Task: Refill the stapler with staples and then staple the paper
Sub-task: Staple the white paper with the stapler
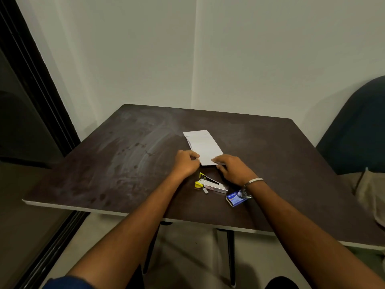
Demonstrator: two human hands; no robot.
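A folded white paper [203, 145] lies near the middle of the dark table [125, 163]. My left hand [186, 163] pinches the paper's near left corner, and my right hand [233, 168] holds its near right edge. Just in front of my hands lies a small silver and yellow stapler [210, 184] with its top lifted open. A blue staple box [236, 198] rests to the right of it, beside my right wrist. A small grey strip [205, 190] lies against the stapler; I cannot tell whether it is staples.
White walls meet in a corner behind the table. A dark blue chair [358, 130] stands at the right, with a beige cloth [373, 195] near the table's right edge. A dark window frame [35, 80] runs down the left.
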